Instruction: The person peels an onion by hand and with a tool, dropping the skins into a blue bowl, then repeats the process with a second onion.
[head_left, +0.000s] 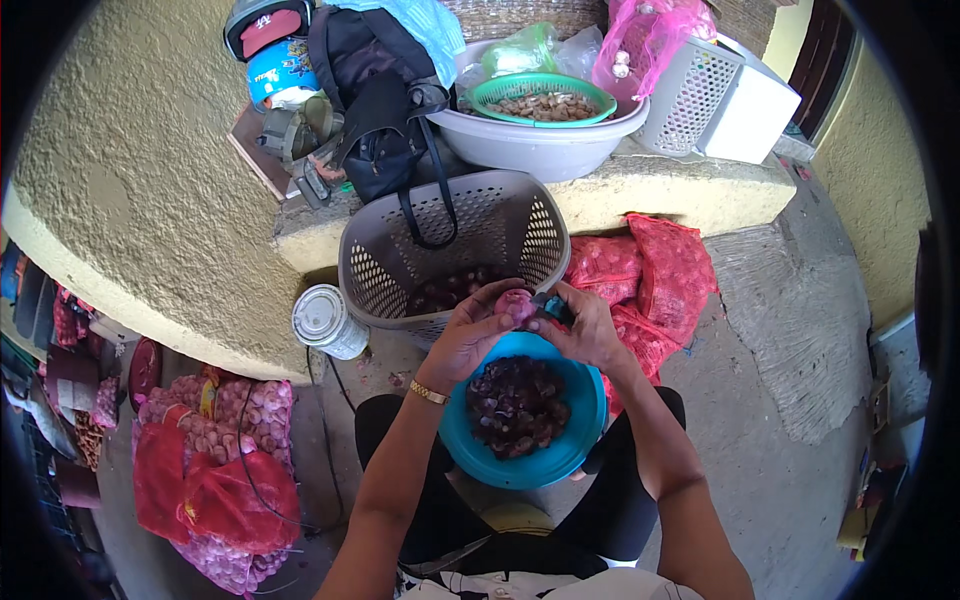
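Observation:
My left hand (480, 330) holds a reddish-purple onion (515, 307) between thumb and fingers, above the rear rim of a blue plastic basin (589, 442). Dark purple onion skins (517, 405) lie in that basin between my knees. Close against the onion, my right hand (585, 322) grips a small tool with a blue-green part (555, 307); its blade is mostly hidden and its exact kind cannot be told. Just beyond my hands stands a grey perforated plastic basket (480, 187) with dark red onions (472, 285) at its bottom.
Red mesh sacks (675, 277) lie right of the basket. A lidded metal can (328, 322) stands left of it, near a dark cable. Mesh sacks of bulbs (232, 480) lie at left. On the concrete ledge (675, 187) are a black bag (382, 142), a large basin (525, 150) and a green strainer (540, 120).

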